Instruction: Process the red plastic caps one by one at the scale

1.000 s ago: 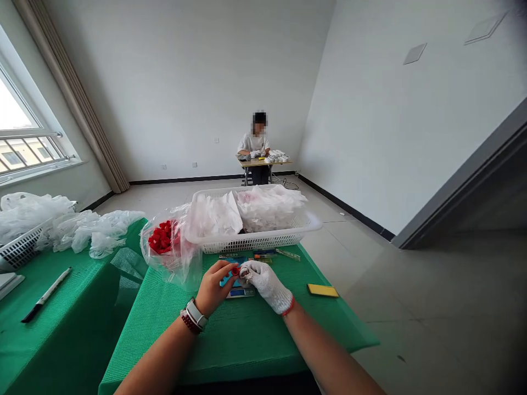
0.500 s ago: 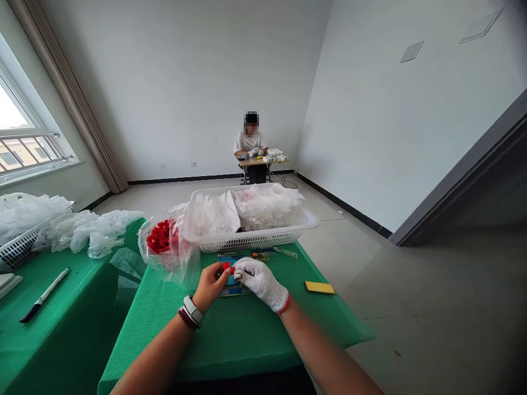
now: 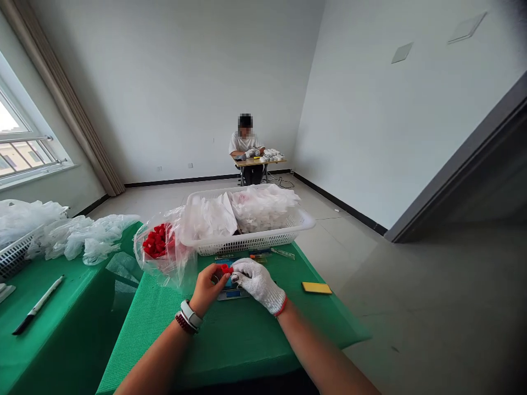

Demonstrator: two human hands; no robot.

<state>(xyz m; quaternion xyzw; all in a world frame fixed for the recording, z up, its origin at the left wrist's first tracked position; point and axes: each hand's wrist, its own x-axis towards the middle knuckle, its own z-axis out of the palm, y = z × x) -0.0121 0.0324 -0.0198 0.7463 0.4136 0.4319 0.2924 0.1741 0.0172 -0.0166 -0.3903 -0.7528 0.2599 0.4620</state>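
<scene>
My left hand, bare with a smartwatch and a beaded bracelet, pinches a small red plastic cap in its fingertips. The fingers of my right hand, in a white knit glove with a red cuff, press against the cap from the other side. Part of the cap is hidden between them. Below both hands lies a small digital scale, partly covered by a blue item. To the left, a clear plastic bag holds several red caps.
A white plastic basket full of clear bags stands behind the scale on the green-covered table. A yellow card lies right. A marker and another basket are on the left table. A co-worker sits at a far desk.
The whole view has drifted left in the frame as my head turned slightly. My hands have stayed together around the red cap, and they have moved little.
</scene>
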